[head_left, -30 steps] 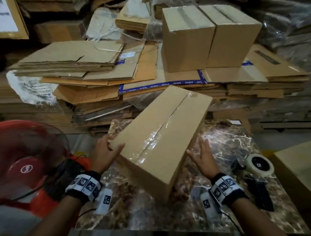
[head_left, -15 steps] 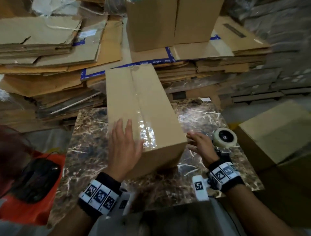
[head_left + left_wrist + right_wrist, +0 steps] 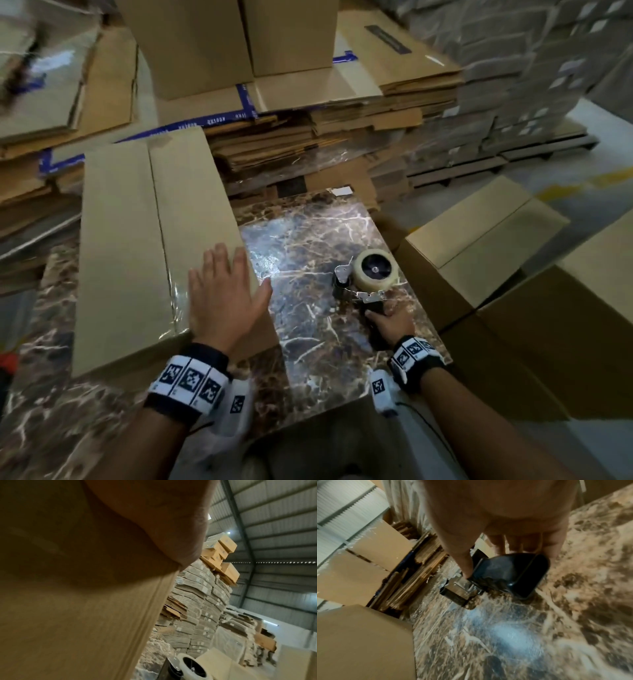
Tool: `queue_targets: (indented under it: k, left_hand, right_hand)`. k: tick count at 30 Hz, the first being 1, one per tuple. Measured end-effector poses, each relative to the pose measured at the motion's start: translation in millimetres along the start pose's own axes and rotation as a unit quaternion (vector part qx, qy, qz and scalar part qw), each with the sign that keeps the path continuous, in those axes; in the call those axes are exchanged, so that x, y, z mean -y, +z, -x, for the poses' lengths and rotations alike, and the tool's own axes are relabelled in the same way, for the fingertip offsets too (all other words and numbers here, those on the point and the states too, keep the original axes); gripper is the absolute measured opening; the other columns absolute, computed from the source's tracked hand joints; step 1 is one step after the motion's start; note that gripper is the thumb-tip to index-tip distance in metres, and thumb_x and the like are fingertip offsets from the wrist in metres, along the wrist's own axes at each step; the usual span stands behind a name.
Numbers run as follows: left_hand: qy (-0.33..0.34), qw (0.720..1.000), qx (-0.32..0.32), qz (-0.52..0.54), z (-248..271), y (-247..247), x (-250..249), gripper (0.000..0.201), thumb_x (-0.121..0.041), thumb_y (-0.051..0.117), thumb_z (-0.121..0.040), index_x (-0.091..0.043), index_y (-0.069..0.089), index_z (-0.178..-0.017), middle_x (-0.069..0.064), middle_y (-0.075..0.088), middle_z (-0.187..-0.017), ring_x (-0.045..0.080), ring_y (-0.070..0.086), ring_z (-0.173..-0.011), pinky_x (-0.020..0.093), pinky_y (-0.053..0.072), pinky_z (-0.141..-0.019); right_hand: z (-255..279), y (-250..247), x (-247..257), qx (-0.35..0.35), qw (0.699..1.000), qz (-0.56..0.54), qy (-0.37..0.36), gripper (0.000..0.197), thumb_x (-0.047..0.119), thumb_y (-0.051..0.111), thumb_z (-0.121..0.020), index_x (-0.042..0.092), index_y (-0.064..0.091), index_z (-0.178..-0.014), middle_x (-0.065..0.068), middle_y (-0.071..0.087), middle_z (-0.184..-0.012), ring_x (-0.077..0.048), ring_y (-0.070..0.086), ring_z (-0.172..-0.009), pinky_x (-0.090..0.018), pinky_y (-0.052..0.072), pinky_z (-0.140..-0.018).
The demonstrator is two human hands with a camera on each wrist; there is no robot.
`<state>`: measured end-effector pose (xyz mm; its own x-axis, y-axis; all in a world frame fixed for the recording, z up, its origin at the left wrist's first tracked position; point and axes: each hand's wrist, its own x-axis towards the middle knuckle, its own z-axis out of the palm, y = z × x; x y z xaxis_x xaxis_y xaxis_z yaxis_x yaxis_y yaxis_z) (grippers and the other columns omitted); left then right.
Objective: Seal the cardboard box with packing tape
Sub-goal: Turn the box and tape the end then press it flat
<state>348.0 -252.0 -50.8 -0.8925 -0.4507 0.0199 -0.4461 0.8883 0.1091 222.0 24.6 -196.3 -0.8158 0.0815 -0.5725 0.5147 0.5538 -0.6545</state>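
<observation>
A long brown cardboard box (image 3: 130, 233) lies on the marble table (image 3: 308, 240), with clear tape shining along the near part of its centre seam. My left hand (image 3: 222, 291) lies flat on the box's near right top, fingers straight; in the left wrist view the palm (image 3: 154, 513) presses the cardboard (image 3: 68, 601). A tape dispenser (image 3: 371, 274) with a pale roll sits to the right on the table. My right hand (image 3: 387, 322) grips its black handle (image 3: 510, 574), thumb and fingers wrapped round it.
Closed cardboard boxes (image 3: 479, 246) stand close at the table's right edge. Flattened cartons (image 3: 308, 137) are stacked behind the table with two upright boxes (image 3: 239, 41) on top. Wrapped bundles (image 3: 513, 68) fill the back right.
The box was turned until it lies lengthwise away from me. My left hand moved onto its top, and my right hand left the box and took the dispenser's handle.
</observation>
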Motion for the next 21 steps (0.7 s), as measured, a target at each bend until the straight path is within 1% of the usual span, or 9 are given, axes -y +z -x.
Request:
queue_targets:
  k: [2, 5, 8, 11, 13, 15, 17, 19, 21]
  left_hand:
    - [0.005, 1.000, -0.005, -0.005, -0.9, 2.3, 1.8, 0.076, -0.060, 0.034, -0.094, -0.015, 0.021, -0.154, 0.020, 0.020, -0.161, 0.037, 0.019, -0.149, 0.057, 0.021, -0.117]
    - [0.008, 1.000, -0.017, -0.007, -0.9, 3.5, 3.2, 0.075, -0.058, 0.038, -0.092, -0.014, 0.028, -0.152, 0.020, 0.026, -0.159, 0.037, 0.025, -0.147, 0.057, 0.025, -0.115]
    - [0.014, 1.000, -0.018, 0.001, 2.1, 0.6, 8.3, 0.079, -0.061, 0.032, -0.087, -0.013, 0.034, -0.149, 0.021, 0.032, -0.156, 0.038, 0.031, -0.144, 0.058, 0.027, -0.113]
    - [0.031, 0.999, -0.012, 0.005, 8.5, -0.7, 19.2, 0.081, -0.062, 0.031, -0.084, -0.014, 0.037, -0.148, 0.020, 0.035, -0.155, 0.037, 0.033, -0.143, 0.058, 0.030, -0.112]
    - [0.041, 0.999, -0.017, 0.015, 11.7, -2.0, 26.9, 0.079, -0.060, 0.034, -0.083, -0.014, 0.040, -0.147, 0.020, 0.037, -0.154, 0.037, 0.035, -0.142, 0.058, 0.031, -0.111]
    - [0.041, 0.999, -0.007, 0.022, 13.6, -3.4, 31.7, 0.078, -0.061, 0.035, -0.084, -0.017, 0.039, -0.148, 0.017, 0.036, -0.156, 0.035, 0.034, -0.144, 0.056, 0.029, -0.114]
    - [0.036, 0.999, -0.008, 0.040, 13.9, -2.8, 33.9, 0.076, -0.063, 0.034, -0.085, -0.020, 0.041, -0.147, 0.012, 0.036, -0.157, 0.030, 0.032, -0.145, 0.052, 0.028, -0.116]
    - [0.015, 0.993, -0.025, 0.117, 13.6, -3.2, 34.6, 0.071, -0.063, 0.037, -0.088, -0.021, 0.047, -0.144, 0.006, 0.040, -0.155, 0.025, 0.035, -0.144, 0.049, 0.029, -0.116]
    - [-0.034, 0.959, -0.053, 0.275, 12.8, -9.2, 36.2, 0.058, -0.055, 0.050, -0.092, -0.019, 0.056, -0.137, 0.003, 0.053, -0.145, 0.018, 0.047, -0.135, 0.042, 0.037, -0.113]
  right_hand:
    - [-2.2, -1.5, 0.8, 0.028, 0.999, -0.040, 0.019, 0.027, 0.030, 0.082, -0.076, 0.010, 0.065, -0.070, -0.014, 0.069, -0.077, -0.030, 0.067, -0.073, -0.040, 0.057, -0.071]
    - [-10.7, -1.7, 3.1, 0.122, 0.974, -0.174, 0.081, 0.028, 0.013, 0.087, -0.068, -0.001, 0.064, -0.076, -0.020, 0.066, -0.072, -0.028, 0.062, -0.056, -0.036, 0.055, -0.053]
    - [-24.9, 6.8, 2.8, 0.286, 0.915, -0.258, 0.116, 0.041, 0.018, 0.089, -0.060, -0.002, 0.061, -0.082, -0.019, 0.061, -0.071, -0.030, 0.061, -0.054, -0.037, 0.054, -0.053]
    - [-25.1, 10.0, 18.0, 0.405, 0.853, -0.295, 0.148, 0.036, 0.016, 0.078, -0.068, -0.006, 0.061, -0.091, -0.013, 0.062, -0.060, -0.025, 0.062, -0.051, -0.031, 0.054, -0.052]
    - [-21.1, 11.8, 33.0, 0.409, 0.847, -0.301, 0.158, 0.031, 0.014, 0.063, -0.076, -0.010, 0.064, -0.096, -0.011, 0.062, -0.060, -0.021, 0.061, -0.050, -0.030, 0.053, -0.054]
    - [-10.6, 13.1, 48.6, 0.405, 0.853, -0.293, 0.150, 0.029, 0.015, 0.061, -0.077, -0.009, 0.070, -0.091, -0.011, 0.064, -0.065, -0.021, 0.062, -0.053, -0.029, 0.054, -0.056]
    - [6.7, 12.4, 64.1, 0.421, 0.854, -0.273, 0.136, 0.019, 0.011, 0.061, -0.080, -0.005, 0.069, -0.086, -0.010, 0.064, -0.066, -0.020, 0.063, -0.052, -0.027, 0.053, -0.052]
    - [27.1, 9.4, 80.5, 0.442, 0.858, -0.249, 0.087, 0.011, 0.003, 0.056, -0.089, -0.003, 0.064, -0.085, -0.011, 0.067, -0.066, -0.019, 0.065, -0.053, -0.026, 0.055, -0.050]
    - [44.4, 4.9, 100.7, 0.440, 0.871, -0.219, -0.012, 0.007, -0.005, 0.057, -0.090, -0.005, 0.064, -0.089, -0.017, 0.068, -0.075, -0.022, 0.067, -0.060, -0.029, 0.058, -0.055]
